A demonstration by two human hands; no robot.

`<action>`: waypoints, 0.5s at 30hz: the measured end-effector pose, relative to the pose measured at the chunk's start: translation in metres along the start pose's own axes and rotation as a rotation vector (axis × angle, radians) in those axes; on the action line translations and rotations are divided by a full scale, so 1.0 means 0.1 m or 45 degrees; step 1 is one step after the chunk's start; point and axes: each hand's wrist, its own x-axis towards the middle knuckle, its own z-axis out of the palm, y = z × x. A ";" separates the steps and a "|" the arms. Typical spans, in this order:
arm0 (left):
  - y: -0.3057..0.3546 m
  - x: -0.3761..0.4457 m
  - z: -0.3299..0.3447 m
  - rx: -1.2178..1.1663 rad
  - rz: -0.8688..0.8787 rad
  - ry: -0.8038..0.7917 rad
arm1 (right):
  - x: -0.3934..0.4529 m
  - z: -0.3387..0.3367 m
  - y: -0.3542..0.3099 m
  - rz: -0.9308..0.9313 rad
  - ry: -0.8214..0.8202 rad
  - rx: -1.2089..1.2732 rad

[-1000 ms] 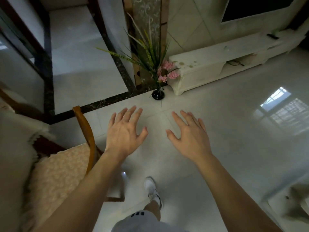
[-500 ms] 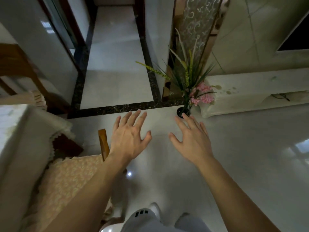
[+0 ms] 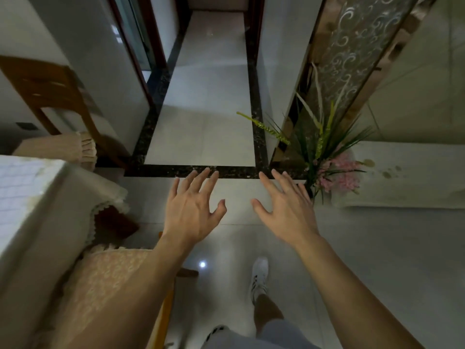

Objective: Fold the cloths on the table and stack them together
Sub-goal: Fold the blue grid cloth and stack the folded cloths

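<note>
My left hand (image 3: 192,210) and my right hand (image 3: 286,210) are stretched out in front of me over the tiled floor, palms down, fingers spread, holding nothing. A corner of the table (image 3: 27,197) shows at the left edge, covered by a pale tablecloth with a lace hem. No loose cloths for folding are in view on the visible part of the table.
A wooden chair with a peach cushion (image 3: 105,280) stands just left of my left arm; a second chair (image 3: 57,102) sits further back. A vase of pink flowers and green leaves (image 3: 329,157) stands beside a white low cabinet (image 3: 412,172). A corridor (image 3: 206,102) opens ahead.
The view has swung left: the table corner and second chair have come into sight, the plant and cabinet have slid right. Both hands stay open and spread in front of me.
</note>
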 end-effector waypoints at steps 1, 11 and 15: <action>-0.02 0.12 0.01 -0.001 -0.011 0.006 | 0.15 0.01 0.02 -0.016 -0.009 -0.001; -0.04 1.78 0.01 0.075 -0.181 0.042 | 2.09 -0.13 0.31 -0.232 -0.013 0.029; -0.13 2.32 0.01 0.099 -0.260 0.045 | 2.78 -0.18 0.33 -0.314 -0.012 0.049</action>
